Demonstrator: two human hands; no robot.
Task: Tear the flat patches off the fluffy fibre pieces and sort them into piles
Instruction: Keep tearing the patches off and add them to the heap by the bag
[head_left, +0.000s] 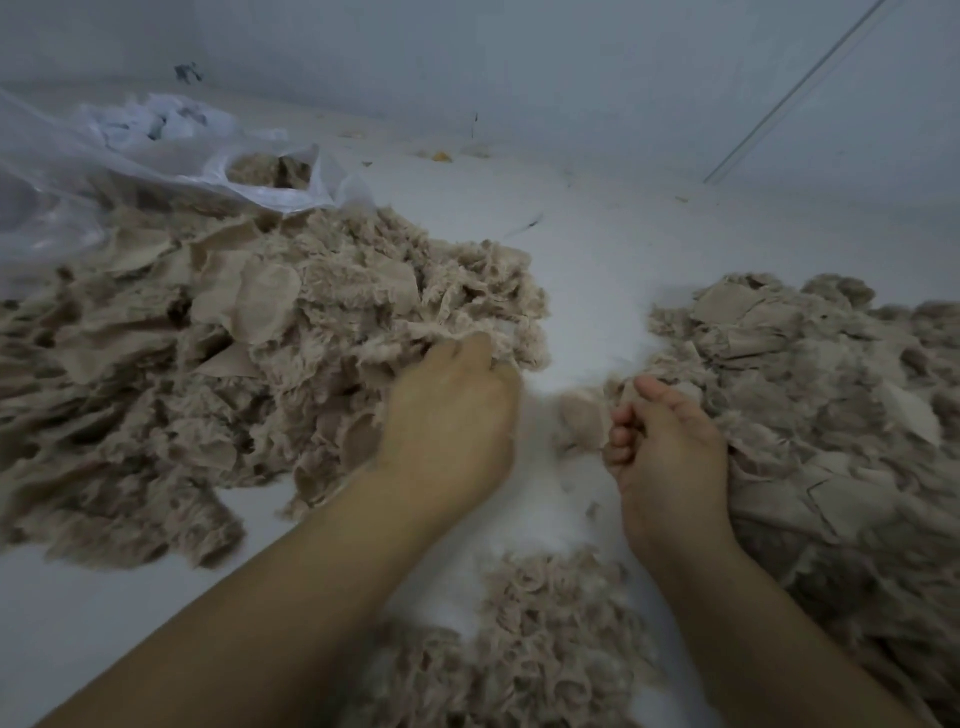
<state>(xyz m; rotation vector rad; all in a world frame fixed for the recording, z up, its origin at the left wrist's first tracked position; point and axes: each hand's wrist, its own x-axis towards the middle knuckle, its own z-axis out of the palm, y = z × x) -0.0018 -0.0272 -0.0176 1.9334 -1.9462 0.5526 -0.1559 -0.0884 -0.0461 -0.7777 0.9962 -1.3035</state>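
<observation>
Nearest, a curly fibre heap (550, 644); left hand (452, 415) fingers buried, gripping the big fluffy pile (208, 364); right hand (670, 452) fingers curled, pinching a flat patch (631, 392).

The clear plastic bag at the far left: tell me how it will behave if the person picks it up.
The clear plastic bag lies crumpled and slumped, so it would probably flop and sag rather than hold shape. It looks thin and see-through, so likely light itself. Fluffy fibre shows at its open mouth, so some might spill if lifted carelessly.
</observation>
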